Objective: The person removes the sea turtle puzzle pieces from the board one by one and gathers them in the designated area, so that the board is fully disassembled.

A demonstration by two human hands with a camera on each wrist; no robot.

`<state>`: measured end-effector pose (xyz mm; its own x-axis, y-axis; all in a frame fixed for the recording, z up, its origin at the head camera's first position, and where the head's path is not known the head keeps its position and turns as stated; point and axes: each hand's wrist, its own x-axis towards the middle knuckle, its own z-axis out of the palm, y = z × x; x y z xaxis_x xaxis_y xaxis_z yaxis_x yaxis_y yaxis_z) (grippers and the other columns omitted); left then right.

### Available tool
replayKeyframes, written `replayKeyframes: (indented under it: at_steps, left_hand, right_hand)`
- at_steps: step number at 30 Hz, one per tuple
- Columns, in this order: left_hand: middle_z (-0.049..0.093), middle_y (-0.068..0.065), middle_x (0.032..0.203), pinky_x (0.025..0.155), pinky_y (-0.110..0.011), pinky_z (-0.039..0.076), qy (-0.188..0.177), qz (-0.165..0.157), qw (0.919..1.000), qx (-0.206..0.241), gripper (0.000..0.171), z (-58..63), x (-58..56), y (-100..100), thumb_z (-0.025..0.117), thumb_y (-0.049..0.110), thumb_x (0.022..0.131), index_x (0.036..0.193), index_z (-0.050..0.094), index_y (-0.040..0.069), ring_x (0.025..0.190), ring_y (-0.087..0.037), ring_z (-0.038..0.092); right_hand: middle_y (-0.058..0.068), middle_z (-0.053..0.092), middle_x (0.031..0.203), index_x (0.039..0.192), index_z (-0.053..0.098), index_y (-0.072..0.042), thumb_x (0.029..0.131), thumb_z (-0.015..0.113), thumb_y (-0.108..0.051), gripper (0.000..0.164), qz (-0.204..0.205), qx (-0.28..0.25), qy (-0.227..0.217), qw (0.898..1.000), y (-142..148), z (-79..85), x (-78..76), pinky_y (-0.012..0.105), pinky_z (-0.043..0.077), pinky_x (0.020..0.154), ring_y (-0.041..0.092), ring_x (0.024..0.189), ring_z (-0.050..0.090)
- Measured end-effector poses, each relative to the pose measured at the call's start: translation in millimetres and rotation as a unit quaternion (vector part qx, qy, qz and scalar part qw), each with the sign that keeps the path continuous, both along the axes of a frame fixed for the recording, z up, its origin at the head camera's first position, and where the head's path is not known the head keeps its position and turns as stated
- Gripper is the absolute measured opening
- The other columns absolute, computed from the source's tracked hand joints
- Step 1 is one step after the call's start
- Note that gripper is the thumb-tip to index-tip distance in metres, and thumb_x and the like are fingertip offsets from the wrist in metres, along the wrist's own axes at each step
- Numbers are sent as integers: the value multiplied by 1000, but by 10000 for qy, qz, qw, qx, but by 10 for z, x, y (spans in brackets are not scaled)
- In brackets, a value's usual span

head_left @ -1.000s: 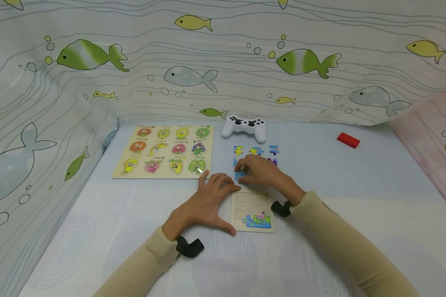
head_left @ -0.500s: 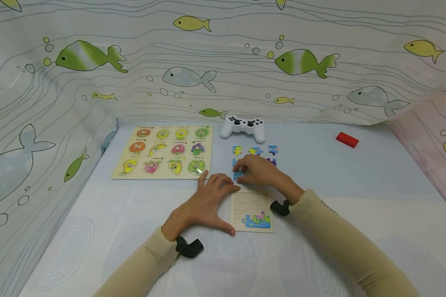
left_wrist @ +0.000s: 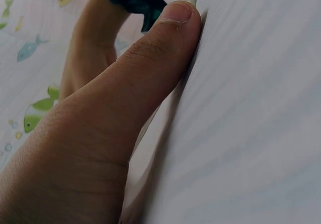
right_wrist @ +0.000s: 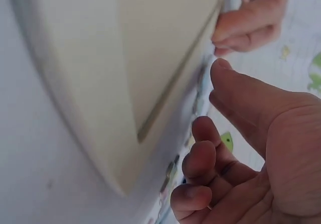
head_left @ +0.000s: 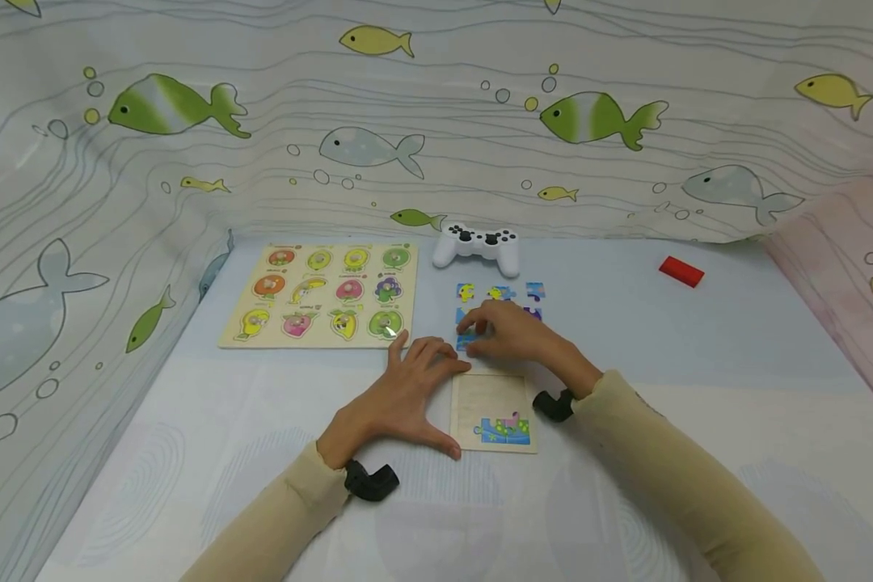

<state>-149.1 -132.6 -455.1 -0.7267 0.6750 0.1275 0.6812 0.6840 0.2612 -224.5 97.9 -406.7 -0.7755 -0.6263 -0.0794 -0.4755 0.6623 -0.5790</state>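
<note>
In the head view, my left hand point(head_left: 400, 400) rests spread along the left side of a small wooden puzzle board point(head_left: 491, 396). Its thumb lies by the near left corner, its index fingertip by the far left corner. Joined puzzle pieces point(head_left: 505, 431) fill the board's near right part. Beyond the board, my right hand point(head_left: 512, 330) hovers over rows of loose jigsaw pieces point(head_left: 535, 291), covering some. Its thumb and index finger are bent with a gap between; no lifted piece shows. In the right wrist view, the right hand point(right_wrist: 251, 133) has its other fingers curled.
A wooden fruit puzzle point(head_left: 320, 295) lies at the back left. Behind the loose pieces is a white game controller point(head_left: 476, 249). A red block point(head_left: 681, 272) sits at the back right. A fish-print cloth point(head_left: 480, 113) rises behind the table.
</note>
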Motion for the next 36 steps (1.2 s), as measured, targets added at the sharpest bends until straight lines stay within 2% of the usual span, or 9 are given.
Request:
replayKeyframes:
  at_steps: [5, 10, 14, 18, 25, 31, 36]
  left_hand:
    - [43, 3, 143, 119, -69, 3, -67, 36, 10000, -54, 113, 3, -5, -1, 72, 92, 53, 146, 51, 31, 143, -19, 29]
    - [43, 2, 143, 119, -69, 3, -53, 27, 10000, -46, 113, 8, -7, 1, 72, 91, 53, 146, 51, 30, 142, -20, 30]
    - [43, 3, 143, 119, -69, 3, -39, 28, 10000, -69, 113, 14, -11, 2, 72, 92, 53, 146, 51, 31, 142, -19, 30]
    - [43, 3, 143, 119, -69, 4, -97, 29, 9999, -51, 112, 13, -19, -1, 71, 92, 54, 146, 50, 32, 143, -20, 29]
    - [43, 3, 143, 119, -69, 3, -126, 20, 9999, 3, 112, 25, -21, -11, 73, 90, 54, 146, 50, 30, 144, -20, 28]
    - [44, 3, 142, 119, -69, 4, -122, -6, 9999, 47, 110, 18, -22, -3, 73, 89, 55, 145, 51, 29, 143, -20, 29]
    - [44, 2, 143, 119, -69, 3, -138, -12, 9999, 33, 103, 19, -34, -7, 71, 86, 62, 146, 52, 29, 142, -20, 30]
  right_hand:
    - [8, 71, 104, 116, 75, -11, 91, 76, -17, 26, 284, -350, 78, 9990, 140, 49, 43, 32, 48, 77, 20, 90, 61]
    - [2, 70, 98, 111, 76, -13, 91, 76, -17, 20, 524, -436, -205, 9975, 274, 49, 143, 28, 48, 72, 15, 81, 57]
    - [-4, 67, 92, 108, 77, -16, 91, 77, -18, 18, 846, -569, -407, 9940, 370, 24, 281, 24, 45, 67, 13, 74, 54]
    - [-5, 67, 94, 109, 77, -19, 89, 79, -18, 19, 1132, -675, -609, 9894, 441, -5, 438, 23, 45, 72, 12, 81, 55]
    - [-5, 63, 102, 113, 78, -25, 87, 81, -19, 27, 1205, -320, -679, 9899, 483, -39, 650, 27, 44, 85, 12, 97, 54]
    - [-8, 62, 105, 115, 77, -29, 88, 79, -17, 30, 1224, -85, -538, 9910, 475, -41, 719, 29, 42, 88, 9, 100, 55]
    - [-7, 60, 100, 115, 77, -30, 87, 80, -16, 31, 1359, -170, -321, 9901, 482, -66, 728, 27, 40, 82, 8, 91, 52]
